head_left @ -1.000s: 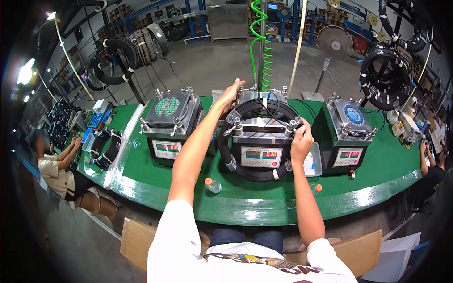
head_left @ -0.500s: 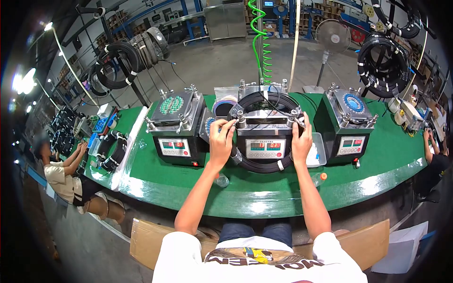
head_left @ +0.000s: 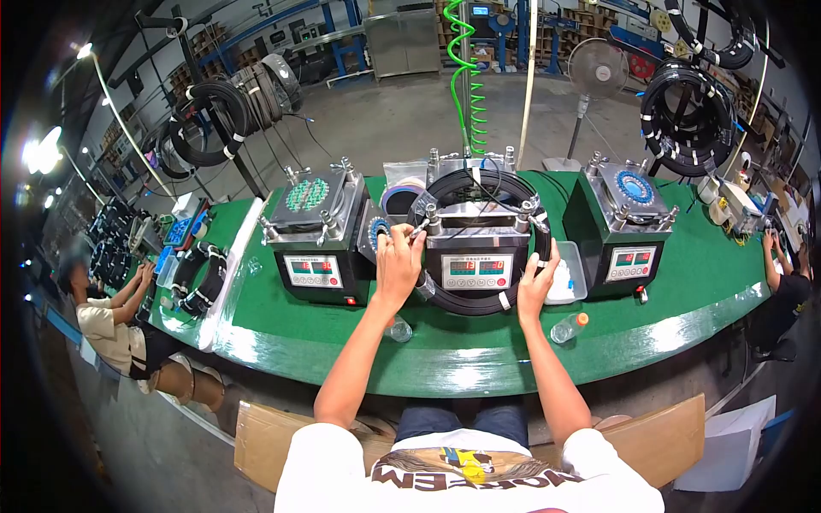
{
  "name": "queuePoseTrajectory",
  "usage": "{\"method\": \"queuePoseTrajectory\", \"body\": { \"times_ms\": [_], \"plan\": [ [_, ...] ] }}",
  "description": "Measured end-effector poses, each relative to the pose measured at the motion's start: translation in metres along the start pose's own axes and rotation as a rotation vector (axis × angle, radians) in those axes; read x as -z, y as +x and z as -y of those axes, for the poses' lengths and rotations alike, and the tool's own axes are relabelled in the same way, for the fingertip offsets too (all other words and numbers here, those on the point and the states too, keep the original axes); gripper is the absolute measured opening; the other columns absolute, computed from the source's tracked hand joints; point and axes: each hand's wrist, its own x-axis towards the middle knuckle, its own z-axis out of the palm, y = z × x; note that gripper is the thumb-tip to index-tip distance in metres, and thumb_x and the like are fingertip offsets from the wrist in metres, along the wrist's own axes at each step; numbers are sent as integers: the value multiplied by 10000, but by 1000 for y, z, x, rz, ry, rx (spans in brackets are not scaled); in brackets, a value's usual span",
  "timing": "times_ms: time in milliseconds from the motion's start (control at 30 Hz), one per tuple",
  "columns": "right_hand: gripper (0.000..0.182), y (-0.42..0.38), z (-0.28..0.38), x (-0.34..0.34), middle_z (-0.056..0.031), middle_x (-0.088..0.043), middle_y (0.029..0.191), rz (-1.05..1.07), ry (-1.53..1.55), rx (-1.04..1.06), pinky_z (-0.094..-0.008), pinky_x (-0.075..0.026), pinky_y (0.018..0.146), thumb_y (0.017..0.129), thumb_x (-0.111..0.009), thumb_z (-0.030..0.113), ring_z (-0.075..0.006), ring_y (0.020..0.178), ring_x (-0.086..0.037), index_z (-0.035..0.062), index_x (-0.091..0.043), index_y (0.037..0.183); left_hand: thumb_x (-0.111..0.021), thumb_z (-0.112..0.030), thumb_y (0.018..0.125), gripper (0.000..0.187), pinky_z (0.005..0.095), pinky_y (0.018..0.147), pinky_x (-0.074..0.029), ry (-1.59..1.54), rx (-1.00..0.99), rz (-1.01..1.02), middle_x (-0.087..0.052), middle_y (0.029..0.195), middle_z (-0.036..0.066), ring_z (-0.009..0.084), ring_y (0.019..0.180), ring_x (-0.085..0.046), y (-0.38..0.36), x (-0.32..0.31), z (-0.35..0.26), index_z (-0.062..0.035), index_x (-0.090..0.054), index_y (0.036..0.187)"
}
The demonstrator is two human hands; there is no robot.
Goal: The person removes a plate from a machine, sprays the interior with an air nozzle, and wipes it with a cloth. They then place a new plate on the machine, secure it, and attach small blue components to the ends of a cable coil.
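At the middle of the green table, a coil of black cable [head_left: 466, 301] hangs around the central machine [head_left: 475, 272], which has a lit display. My left hand [head_left: 398, 261] is at the machine's left front corner, its fingers closed on the metal clamp [head_left: 419, 229] there. On the other side, my right hand [head_left: 536, 278] has its fingers at the right part of the coil, below the right front clamp [head_left: 527, 214]; how firmly it grips is unclear.
Similar machines stand to the left [head_left: 313, 272] and right [head_left: 631, 263]. A clear tray [head_left: 564, 286] and an orange-capped bottle [head_left: 568, 328] lie right of centre, another bottle [head_left: 398, 329] left. People work at both far sides.
My right hand has moved down from the right front clamp to the side of the coil. My left hand stays at the left clamp. The display reading has changed.
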Motion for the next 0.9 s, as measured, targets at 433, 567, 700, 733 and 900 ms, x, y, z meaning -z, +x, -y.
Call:
{"method": "queuePoseTrajectory", "body": {
  "times_ms": [433,567,700,733,900],
  "plan": [
    [353,69,47,-17,-209,-710,1078,24,-62,37,-471,-513,849,1044,-515,351,-407,978,-690,83,-611,1253,-424,-205,1084,180,572,654,-493,24,278,119,-677,786,261,477,748,-662,17,1,-42,-41,-494,1112],
    [337,66,47,-17,-220,-710,1069,-17,-42,-10,-460,-517,856,1023,-558,342,-410,1000,-693,49,-592,1185,-443,-213,1077,198,553,636,-506,-30,181,56,-685,812,259,475,760,-665,13,-18,-59,-30,-500,1128],
    [308,66,28,-18,-174,-588,926,-102,-50,54,-439,-477,789,945,-697,250,-343,852,-588,0,-551,1049,-470,-224,1072,272,512,637,-495,-240,258,84,-679,792,234,432,730,-674,8,-7,-57,-10,-514,1234],
    [283,66,28,-18,-164,-525,936,-120,-52,143,-422,-453,765,927,-718,190,-314,825,-521,-23,-541,982,-478,-222,1070,288,499,637,-494,-291,268,53,-675,789,226,415,705,-669,6,-3,-51,-8,-517,1258],
    [305,63,35,-15,-174,-512,1069,-43,-82,167,-407,-455,802,988,-656,212,-315,897,-547,-66,-549,924,-526,-214,1050,297,416,844,-469,-79,227,-444,-574,1077,147,318,918,-567,-7,-33,3,4,-566,1248]
  ]
}}
